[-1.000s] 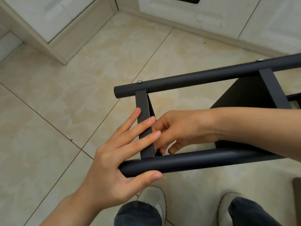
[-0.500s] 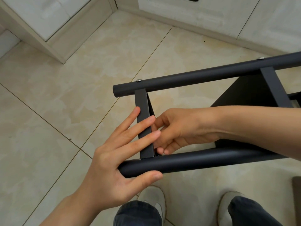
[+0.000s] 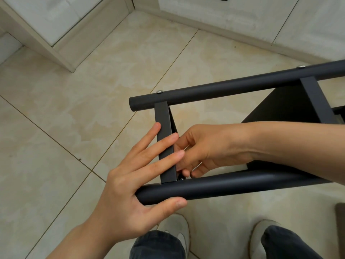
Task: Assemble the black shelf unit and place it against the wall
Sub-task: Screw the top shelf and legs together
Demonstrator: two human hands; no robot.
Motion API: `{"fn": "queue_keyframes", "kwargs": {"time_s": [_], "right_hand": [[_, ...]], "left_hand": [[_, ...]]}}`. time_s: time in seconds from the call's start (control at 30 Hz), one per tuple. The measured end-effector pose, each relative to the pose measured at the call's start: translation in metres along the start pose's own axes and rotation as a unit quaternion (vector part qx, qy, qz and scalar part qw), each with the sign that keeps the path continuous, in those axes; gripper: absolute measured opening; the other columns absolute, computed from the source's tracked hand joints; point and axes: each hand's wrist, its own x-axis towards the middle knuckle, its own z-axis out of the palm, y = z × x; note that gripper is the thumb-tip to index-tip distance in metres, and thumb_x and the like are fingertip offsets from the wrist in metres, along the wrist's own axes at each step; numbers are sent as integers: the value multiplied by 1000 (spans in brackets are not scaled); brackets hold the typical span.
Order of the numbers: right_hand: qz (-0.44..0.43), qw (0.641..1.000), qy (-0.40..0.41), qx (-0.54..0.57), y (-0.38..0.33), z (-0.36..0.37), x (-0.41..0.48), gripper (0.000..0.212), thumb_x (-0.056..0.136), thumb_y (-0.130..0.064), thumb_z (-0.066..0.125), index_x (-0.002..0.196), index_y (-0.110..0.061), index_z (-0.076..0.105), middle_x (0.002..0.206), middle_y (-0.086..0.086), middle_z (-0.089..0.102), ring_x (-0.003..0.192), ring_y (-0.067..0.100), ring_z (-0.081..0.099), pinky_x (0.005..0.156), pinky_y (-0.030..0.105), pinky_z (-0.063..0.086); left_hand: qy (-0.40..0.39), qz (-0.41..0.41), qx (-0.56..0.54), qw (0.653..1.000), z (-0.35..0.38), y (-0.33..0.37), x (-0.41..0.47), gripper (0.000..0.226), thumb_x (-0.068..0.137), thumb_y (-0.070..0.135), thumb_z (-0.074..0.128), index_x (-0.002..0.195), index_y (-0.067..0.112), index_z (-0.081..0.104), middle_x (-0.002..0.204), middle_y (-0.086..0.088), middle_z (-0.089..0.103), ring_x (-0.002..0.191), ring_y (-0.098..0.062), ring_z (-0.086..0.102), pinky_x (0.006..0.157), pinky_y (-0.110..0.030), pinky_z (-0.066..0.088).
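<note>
Bracing shelf unit (image 3: 280, 109), tipped on side over floor (image 3: 74, 109) by feet (image 3: 180, 225): left hand (image 3: 130, 187) fingers straight, spread, pressing crossbar (image 3: 164, 118), thumb under lower tube (image 3: 233, 184), likely steadying joint; right hand (image 3: 211, 146) fingers curled behind crossbar at joint, what they pinch hidden.

I counted two round tubes (image 3: 233, 88) and two flat crossbars (image 3: 164, 124). Two screw heads (image 3: 159, 91) showed on top, plus my two shoes (image 3: 177, 232) below.

Shelf tubes (image 3: 233, 186) matt dark metal, smooth; screw heads (image 3: 159, 92) shiny; floor tiles (image 3: 74, 101) glossy, marbled; cabinets (image 3: 61, 17) possibly painted wood.
</note>
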Motion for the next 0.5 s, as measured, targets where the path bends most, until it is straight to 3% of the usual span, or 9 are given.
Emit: {"fn": "queue_keyframes", "kwargs": {"time_s": [0.2, 0.5], "right_hand": [[-10, 1000, -1, -17, 1, -1, 1, 33, 93, -7, 64, 66, -22, 73, 73, -2, 71, 66, 6, 62, 64, 17, 53], [2, 999, -8, -43, 1, -2, 1, 19, 93, -13, 65, 79, -21, 74, 81, -4, 72, 75, 8, 62, 71, 21, 52]], "left_hand": [[1, -1, 0, 1000, 1, -1, 0, 56, 88, 48, 67, 131, 13, 58, 148, -6, 51, 150, -29, 32, 120, -34, 31], [3, -1, -5, 1000, 1, -1, -1, 56, 91, 51, 64, 130, 11, 59, 147, -7, 51, 150, -29, 32, 120, -35, 32]]}}
